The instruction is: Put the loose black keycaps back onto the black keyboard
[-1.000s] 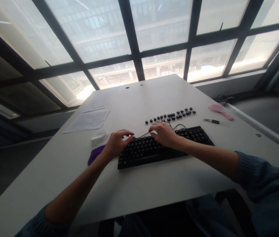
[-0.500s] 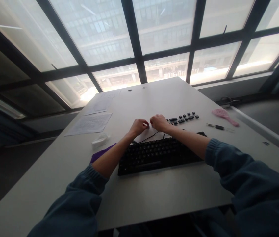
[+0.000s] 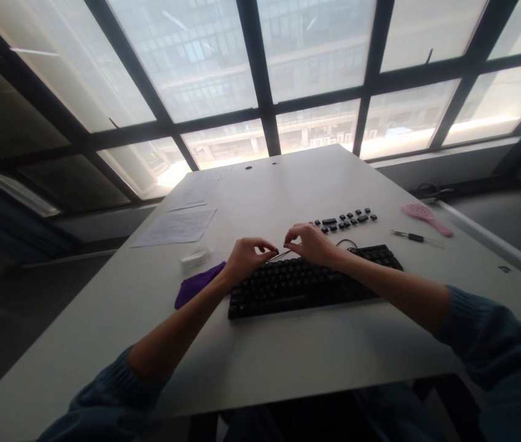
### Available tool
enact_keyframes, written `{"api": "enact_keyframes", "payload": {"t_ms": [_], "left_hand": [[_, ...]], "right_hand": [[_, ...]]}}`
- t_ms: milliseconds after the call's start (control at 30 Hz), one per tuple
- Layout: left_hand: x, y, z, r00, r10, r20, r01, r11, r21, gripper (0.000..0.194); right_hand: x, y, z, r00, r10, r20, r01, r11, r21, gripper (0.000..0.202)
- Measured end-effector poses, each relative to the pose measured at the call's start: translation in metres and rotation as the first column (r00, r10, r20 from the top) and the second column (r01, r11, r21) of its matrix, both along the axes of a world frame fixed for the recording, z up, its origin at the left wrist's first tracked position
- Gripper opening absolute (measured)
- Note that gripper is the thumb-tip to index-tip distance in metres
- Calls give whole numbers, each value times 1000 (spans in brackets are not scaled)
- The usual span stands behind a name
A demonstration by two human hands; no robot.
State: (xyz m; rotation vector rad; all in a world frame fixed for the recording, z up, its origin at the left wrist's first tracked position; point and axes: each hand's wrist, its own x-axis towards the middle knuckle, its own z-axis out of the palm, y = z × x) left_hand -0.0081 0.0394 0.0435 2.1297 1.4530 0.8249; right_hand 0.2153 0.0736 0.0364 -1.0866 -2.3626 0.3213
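Note:
My left hand [image 3: 249, 256] is above the back left of a black keyboard [image 3: 306, 288], its thumb and forefinger pinched on a small dark piece that looks like a keycap. Facing it across a narrow gap, my right hand [image 3: 311, 244] pinches another tiny dark piece, also like a keycap; the fingers cover most of both. Behind the keyboard several loose black keycaps [image 3: 329, 221] lie in two rough rows. The keyboard's thin cable [image 3: 346, 242] curls up at its back edge.
Left of the keyboard lie a purple cloth [image 3: 198, 284] and a small white item [image 3: 195, 258], with printed papers [image 3: 177, 227] farther back. To the right are a pink hairbrush [image 3: 426, 218] and a thin tool with a black grip [image 3: 415, 237]. Windows stand beyond the white table [image 3: 288, 368].
Both hands have come back toward me from the tabletop behind the keyboard and are now above its rear rows, still pinching. The whole view has shifted slightly.

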Motion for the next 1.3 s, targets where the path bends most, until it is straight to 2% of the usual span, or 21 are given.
{"api": "enact_keyframes", "payload": {"t_ms": [67, 133, 267, 433, 800, 967, 1133, 1300], "left_hand": [[-4, -32, -4, 995, -60, 79, 62, 998, -27, 14], [-5, -56, -14, 988, -82, 130, 86, 996, -25, 11], [-4, -78, -33, 990, -91, 104, 82, 993, 90, 4], [-3, -80, -41, 990, -135, 33, 125, 972, 198, 4], [0, -84, -51, 990, -143, -5, 141, 968, 206, 6], [2, -85, -50, 990, -135, -42, 141, 956, 258, 8], [2, -84, -48, 986, -151, -66, 163, 952, 260, 7], [1, -85, -51, 984, -141, -107, 165, 950, 265, 11]], "right_hand": [[6, -30, -6, 974, 134, -184, -147, 987, -61, 5], [8, -54, -15, 939, 208, -275, -243, 965, -102, 7], [4, -78, -35, 928, 269, -257, -289, 957, -42, 11], [-1, -80, -49, 937, 306, -167, -297, 952, 75, 11], [3, -78, -49, 928, 346, -137, -339, 938, 67, 12], [3, -77, -52, 928, 351, -124, -342, 935, 89, 16], [2, -79, -53, 920, 359, -156, -345, 932, 110, 22], [2, -80, -53, 922, 349, -166, -334, 936, 108, 22]]}}
